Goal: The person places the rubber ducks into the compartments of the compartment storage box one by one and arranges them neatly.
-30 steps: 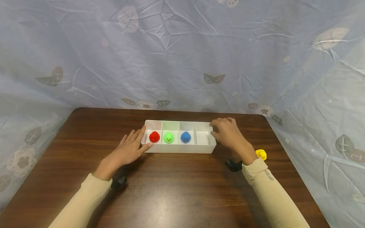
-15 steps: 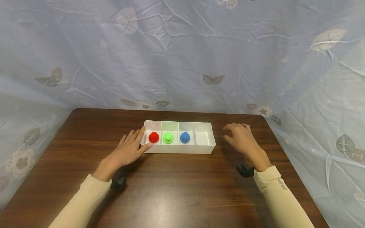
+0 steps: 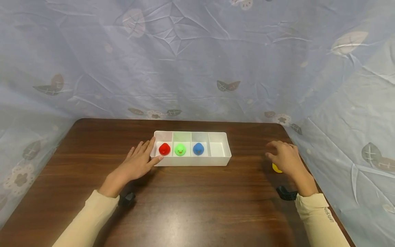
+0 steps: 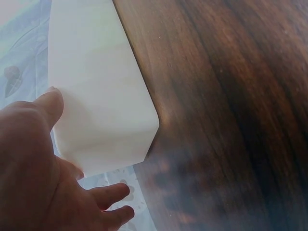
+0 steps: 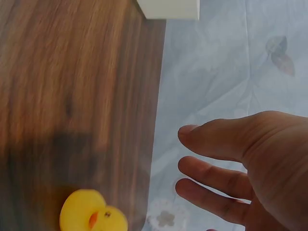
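A white divided box [image 3: 191,161] stands on the table, with a red duck [image 3: 164,149], a green duck [image 3: 180,149] and a blue duck [image 3: 198,149] each in its own compartment; the rightmost compartment holds nothing. My left hand [image 3: 137,164] rests against the box's left end, its thumb at the front rim and fingers straight. Over the right side of the table hovers my right hand [image 3: 287,159], fingers loosely bent and apart, holding nothing. Below it a yellow duck [image 5: 86,214] sits on the table, partly covered by the hand in the head view.
The dark wooden table [image 3: 191,209] is bounded at the back and sides by a pale patterned cloth [image 3: 191,68]. Its right edge runs close to my right hand. Black wrist devices show under both wrists, such as the right wrist camera [image 3: 286,194].
My right hand has moved from the box's right end rightward and nearer to me, arriving above the yellow duck. My left hand stays at the box, and the ducks inside keep their places.
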Action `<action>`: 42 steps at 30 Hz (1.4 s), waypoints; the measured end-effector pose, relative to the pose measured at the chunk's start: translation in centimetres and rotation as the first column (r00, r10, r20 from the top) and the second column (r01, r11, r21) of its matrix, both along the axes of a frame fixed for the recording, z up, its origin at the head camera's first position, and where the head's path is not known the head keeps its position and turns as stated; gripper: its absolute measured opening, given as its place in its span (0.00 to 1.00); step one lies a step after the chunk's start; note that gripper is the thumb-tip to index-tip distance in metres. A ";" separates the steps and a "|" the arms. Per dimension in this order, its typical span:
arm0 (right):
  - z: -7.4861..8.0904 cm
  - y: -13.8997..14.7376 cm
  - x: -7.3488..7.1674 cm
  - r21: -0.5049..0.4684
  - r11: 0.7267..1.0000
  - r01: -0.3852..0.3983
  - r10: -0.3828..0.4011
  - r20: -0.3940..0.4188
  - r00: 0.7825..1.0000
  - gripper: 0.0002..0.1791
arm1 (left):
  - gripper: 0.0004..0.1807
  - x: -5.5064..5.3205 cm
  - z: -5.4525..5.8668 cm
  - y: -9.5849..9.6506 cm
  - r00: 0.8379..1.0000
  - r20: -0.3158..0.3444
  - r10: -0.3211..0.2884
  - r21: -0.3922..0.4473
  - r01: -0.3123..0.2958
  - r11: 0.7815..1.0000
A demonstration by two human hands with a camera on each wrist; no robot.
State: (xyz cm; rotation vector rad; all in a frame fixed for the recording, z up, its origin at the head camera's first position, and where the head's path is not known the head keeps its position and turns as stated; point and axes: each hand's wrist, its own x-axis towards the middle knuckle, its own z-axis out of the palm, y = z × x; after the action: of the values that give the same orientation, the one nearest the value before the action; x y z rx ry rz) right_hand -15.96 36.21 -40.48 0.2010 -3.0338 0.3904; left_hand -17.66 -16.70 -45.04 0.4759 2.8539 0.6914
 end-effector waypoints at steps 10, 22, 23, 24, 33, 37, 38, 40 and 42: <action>-1.6 2.7 1.5 -0.040 0.997 0.063 -0.063 0.006 0.998 0.21 | 0.53 -0.3 -0.4 -0.1 1.000 0.004 -0.010 0.000 0.010 1.000; -3.8 4.9 3.4 -0.044 0.994 0.103 -0.103 -0.005 0.995 0.22 | 0.51 0.3 0.3 0.1 1.000 0.004 -0.012 -0.008 0.012 1.000; -3.9 5.0 3.5 -0.047 0.993 0.105 -0.106 -0.006 0.994 0.22 | 0.51 0.3 0.2 0.1 1.000 0.005 -0.011 -0.011 0.011 1.000; -4.1 5.1 3.5 -0.049 0.993 0.107 -0.108 -0.008 0.994 0.22 | 0.50 0.3 0.2 0.1 1.000 0.006 -0.011 -0.013 0.011 1.000; -4.7 5.2 3.6 -0.062 0.992 0.111 -0.113 -0.032 0.993 0.23 | 0.51 0.3 0.3 0.1 1.000 0.012 -0.008 -0.014 0.008 1.000; -4.9 5.2 3.6 -0.060 0.992 0.113 -0.115 -0.030 0.993 0.24 | 0.50 0.2 0.3 0.1 1.000 0.010 -0.009 -0.015 0.009 1.000; -5.0 5.2 3.6 -0.058 0.992 0.113 -0.115 -0.029 0.993 0.24 | 0.51 0.2 0.3 0.1 1.000 0.010 -0.008 -0.014 0.009 1.000; -5.1 5.3 3.6 -0.056 0.992 0.113 -0.114 -0.024 0.993 0.24 | 0.51 0.2 0.4 0.1 1.000 0.010 -0.010 -0.003 0.010 1.000; -5.1 5.3 3.5 -0.051 0.992 0.111 -0.112 -0.019 0.993 0.24 | 0.51 0.1 0.3 0.0 1.000 0.008 -0.010 0.008 0.010 1.000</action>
State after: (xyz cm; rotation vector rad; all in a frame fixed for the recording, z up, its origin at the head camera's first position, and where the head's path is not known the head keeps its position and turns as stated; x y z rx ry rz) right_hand -12.43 41.55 -45.58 0.0317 -2.9922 0.4513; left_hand -17.52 -16.66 -44.71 0.4872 2.8405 0.7019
